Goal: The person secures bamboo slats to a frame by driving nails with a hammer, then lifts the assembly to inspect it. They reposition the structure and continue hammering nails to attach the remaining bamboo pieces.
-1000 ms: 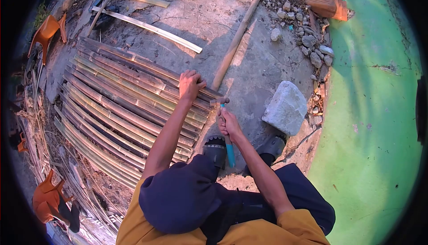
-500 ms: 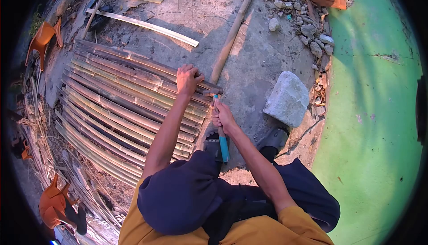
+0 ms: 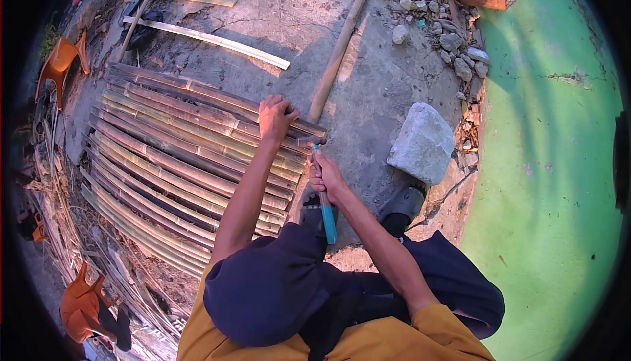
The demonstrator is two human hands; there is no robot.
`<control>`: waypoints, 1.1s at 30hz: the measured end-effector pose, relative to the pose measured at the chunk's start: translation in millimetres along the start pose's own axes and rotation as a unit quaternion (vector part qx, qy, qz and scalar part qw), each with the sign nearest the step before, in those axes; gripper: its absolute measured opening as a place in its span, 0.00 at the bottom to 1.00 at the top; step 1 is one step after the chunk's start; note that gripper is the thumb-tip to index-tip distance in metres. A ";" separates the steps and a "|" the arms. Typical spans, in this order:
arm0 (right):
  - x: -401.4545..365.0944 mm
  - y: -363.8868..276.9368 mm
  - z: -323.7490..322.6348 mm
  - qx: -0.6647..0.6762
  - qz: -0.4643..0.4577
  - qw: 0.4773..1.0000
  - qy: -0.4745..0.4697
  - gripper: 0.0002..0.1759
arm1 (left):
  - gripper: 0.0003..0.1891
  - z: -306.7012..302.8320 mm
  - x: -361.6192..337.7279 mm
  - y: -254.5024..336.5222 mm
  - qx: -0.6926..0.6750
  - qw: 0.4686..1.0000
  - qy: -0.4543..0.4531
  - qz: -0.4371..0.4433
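My left hand (image 3: 275, 119) is closed over the right end of the topmost bamboo slat (image 3: 197, 88), its fingers curled on the wood. Just below and to the right, my right hand (image 3: 328, 176) grips a hammer (image 3: 328, 220) with a teal lower handle. The hammer's head lies right at the slat ends, close to my left fingers. Many split bamboo slats run side by side as a panel (image 3: 177, 164), spreading leftward from my hands.
A round pole (image 3: 345, 39) lies beyond the slat ends. To the right sit a large pale stone block (image 3: 422, 143) and rubble (image 3: 452, 42), bordering a green floor (image 3: 545, 183). Loose bamboo strips (image 3: 210, 40) lie farther off. Orange plastic chairs (image 3: 60, 62) stand at the left.
The hammer head has come down slightly onto the slat ends, with my right hand a little lower. My left hand keeps its place on the slat. The whole view has shifted slightly.
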State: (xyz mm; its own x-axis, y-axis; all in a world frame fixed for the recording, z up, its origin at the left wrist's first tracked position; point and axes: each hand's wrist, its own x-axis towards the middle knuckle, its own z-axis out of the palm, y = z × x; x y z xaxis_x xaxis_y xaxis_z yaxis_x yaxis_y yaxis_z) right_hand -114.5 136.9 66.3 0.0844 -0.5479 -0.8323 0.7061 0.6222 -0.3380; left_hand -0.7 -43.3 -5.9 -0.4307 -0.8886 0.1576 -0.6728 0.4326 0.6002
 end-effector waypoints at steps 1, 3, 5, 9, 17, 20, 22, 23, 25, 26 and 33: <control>0.2 0.8 -0.2 0.010 0.006 1.000 0.000 0.23 | 0.13 -0.2 1.0 0.8 0.000 1.000 0.002 0.002; 8.2 -1.8 2.7 0.013 0.005 1.000 0.018 0.23 | 0.13 -1.0 0.3 1.4 -0.002 1.000 -0.002 0.000; 6.6 1.0 4.5 0.013 0.002 0.999 0.037 0.23 | 0.12 -1.8 0.4 2.2 -0.006 1.000 -0.004 -0.001; -0.2 7.4 2.4 0.017 0.007 1.000 0.011 0.23 | 0.13 0.0 1.1 -3.4 0.002 1.000 -0.003 0.006; -13.0 7.4 -7.2 0.012 0.000 1.000 -0.006 0.22 | 0.14 -1.1 0.8 -2.3 -0.006 1.000 0.003 0.010; -32.8 8.5 -14.8 -0.032 -0.007 0.999 0.013 0.21 | 0.13 -2.4 0.9 -2.1 -0.010 1.000 -0.008 0.006; -36.7 2.2 -19.6 -0.082 -0.074 0.992 0.062 0.17 | 0.13 -2.5 1.3 -2.3 -0.016 1.000 -0.007 0.005; -33.0 1.6 -28.8 -0.106 -0.116 0.986 0.058 0.17 | 0.13 -3.3 0.9 -2.1 -0.021 1.000 -0.006 0.005; -25.5 0.7 -27.4 -0.226 -0.213 0.943 0.120 0.17 | 0.13 -2.0 1.0 -4.5 -0.019 1.000 -0.007 0.002; -24.0 0.1 -27.4 -0.341 -0.312 0.870 0.174 0.16 | 0.13 -0.2 0.8 -4.9 -0.017 1.000 -0.002 0.006; -25.1 0.8 -18.7 -0.501 -0.442 0.720 0.187 0.17 | 0.11 0.6 2.0 -4.3 -0.003 1.000 -0.025 -0.014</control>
State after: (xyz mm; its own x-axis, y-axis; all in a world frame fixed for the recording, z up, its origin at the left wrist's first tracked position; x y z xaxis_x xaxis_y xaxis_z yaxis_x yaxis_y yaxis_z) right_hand -129.1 161.6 78.8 -0.4147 -0.9051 -0.0941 -0.5104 0.3169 -0.7994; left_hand 1.0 -46.8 -8.7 -0.4413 -0.8917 0.1003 -0.6816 0.4058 0.6089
